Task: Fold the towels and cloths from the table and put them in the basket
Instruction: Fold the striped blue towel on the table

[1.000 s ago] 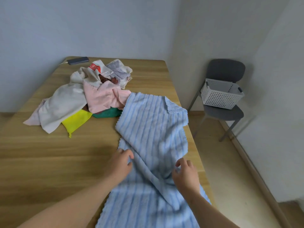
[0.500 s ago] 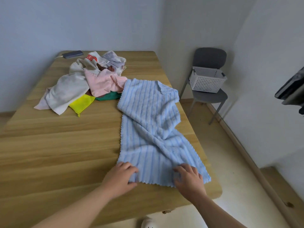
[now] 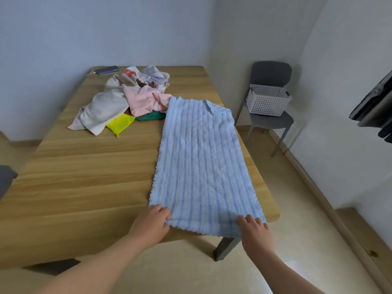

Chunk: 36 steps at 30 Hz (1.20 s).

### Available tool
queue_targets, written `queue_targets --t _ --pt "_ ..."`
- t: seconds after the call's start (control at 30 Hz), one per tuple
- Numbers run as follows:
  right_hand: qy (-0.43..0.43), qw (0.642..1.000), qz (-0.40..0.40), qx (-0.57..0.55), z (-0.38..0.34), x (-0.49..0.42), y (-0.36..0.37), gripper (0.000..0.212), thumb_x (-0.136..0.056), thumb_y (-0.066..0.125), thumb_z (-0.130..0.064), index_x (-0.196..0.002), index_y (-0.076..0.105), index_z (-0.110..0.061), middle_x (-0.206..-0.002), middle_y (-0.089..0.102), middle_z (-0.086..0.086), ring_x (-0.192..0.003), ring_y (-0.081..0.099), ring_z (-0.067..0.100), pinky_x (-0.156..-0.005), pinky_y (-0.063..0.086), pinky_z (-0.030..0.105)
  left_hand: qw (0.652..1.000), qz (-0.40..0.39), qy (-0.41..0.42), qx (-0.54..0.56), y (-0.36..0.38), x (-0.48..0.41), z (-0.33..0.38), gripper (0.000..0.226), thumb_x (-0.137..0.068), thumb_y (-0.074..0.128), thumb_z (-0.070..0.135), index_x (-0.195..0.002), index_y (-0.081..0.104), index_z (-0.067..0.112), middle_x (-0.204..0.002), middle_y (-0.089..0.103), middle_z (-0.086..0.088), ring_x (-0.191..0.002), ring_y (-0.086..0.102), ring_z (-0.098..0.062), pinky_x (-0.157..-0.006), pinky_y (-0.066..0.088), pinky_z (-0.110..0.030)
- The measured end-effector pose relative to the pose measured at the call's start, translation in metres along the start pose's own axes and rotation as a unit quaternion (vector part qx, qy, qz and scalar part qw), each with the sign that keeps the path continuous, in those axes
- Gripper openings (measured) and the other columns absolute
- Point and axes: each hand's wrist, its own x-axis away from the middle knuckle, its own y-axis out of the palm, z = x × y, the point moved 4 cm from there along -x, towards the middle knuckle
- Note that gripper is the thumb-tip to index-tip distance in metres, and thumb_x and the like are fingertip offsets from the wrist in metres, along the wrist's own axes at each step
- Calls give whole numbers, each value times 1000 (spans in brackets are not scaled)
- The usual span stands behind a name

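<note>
A light blue striped towel (image 3: 199,158) lies stretched flat along the right side of the wooden table (image 3: 84,170), its far right corner turned over. My left hand (image 3: 151,222) grips the towel's near left corner. My right hand (image 3: 254,230) grips its near right corner, at the table's front edge. A pile of cloths (image 3: 127,100) sits further back: cream, pink, yellow, green and white ones. The white perforated basket (image 3: 268,99) stands on a grey chair (image 3: 270,85) right of the table.
A dark phone with a cable (image 3: 106,70) lies at the table's far left corner. Walls close in behind and on the right. Something dark (image 3: 375,109) hangs at the right edge. Floor runs between table and chair.
Both hands pulled the towel's near edge toward me, and its creases have flattened out. The towel now lies straight and smooth. The view has pulled back from the table.
</note>
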Motion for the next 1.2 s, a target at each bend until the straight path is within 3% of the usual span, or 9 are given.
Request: queue_targets --t 0.07,0.17,0.3,0.47,0.6,0.8,0.97,1.1,1.2 --pt "12 998 54 -42 3 0 -6 18 -78 57 -5 -94 62 -13 -93 62 6 -97 59 33 -71 30 35 1000 11 -12 12 -10 4 4 15 -91 39 16 -81 35 25 -86 40 8 -86 41 -14 -66 28 -26" --pt "32 997 58 -51 8 2 -28 14 -91 42 -22 -102 51 -20 -105 55 -4 -110 49 22 -87 33 31 997 59 -40 29 -25 8 10 10 -94 37 16 -85 35 21 -70 38 10 -72 43 -18 -58 27 -29" --pt "11 994 84 -67 17 3 -60 10 -88 35 -11 -89 37 -21 -87 53 -2 -92 50 24 -82 30 30 994 72 -61 53 -42 11 20 11 -91 37 12 -87 36 22 -79 46 5 -74 47 -19 -59 30 -30" --pt "27 988 -72 -132 30 -1 -66 20 -82 33 -7 -68 41 -20 -82 50 4 -80 45 26 -67 36 27 993 -43 -100 48 -52 14 28 21 -87 36 10 -79 41 29 -79 49 2 -70 46 -15 -59 32 -27" --pt "20 981 -104 -162 37 -3 -82 28 -88 35 -11 -61 38 -18 -77 46 3 -80 42 24 -60 33 27 991 -32 -107 81 -74 12 38 23 -88 38 14 -70 40 29 -71 43 6 -65 38 -12 -56 25 -27" --pt "24 985 48 -162 49 -20 -126 16 -85 39 -19 -69 40 -17 -76 52 3 -75 48 28 -61 35 29 990 64 -99 74 -121 -5 55 15 -78 56 23 -79 47 35 -83 54 7 -73 50 -15 -61 36 -28" --pt "12 969 178 -170 50 -56 -155 15 -89 42 -17 -85 54 -11 -84 58 3 -81 54 26 -65 35 30 979 147 -99 103 -150 -42 50 10 -82 57 19 -85 54 28 -83 56 7 -78 54 -19 -66 41 -30" --pt "5 958 221 -181 44 -98 -170 20 -92 43 -17 -98 61 -12 -95 62 4 -91 55 26 -74 42 34 966 206 -111 109 -174 -83 37 19 -85 54 15 -71 50 28 -73 54 5 -69 51 -19 -60 37 -29" --pt "12 948 241 -207 39 -139 -180 22 -93 42 -17 -103 62 -13 -97 62 3 -92 55 25 -75 43 34 963 220 -111 111 -191 -124 23 13 -85 54 16 -74 52 22 -74 57 1 -69 53 -21 -59 37 -30"
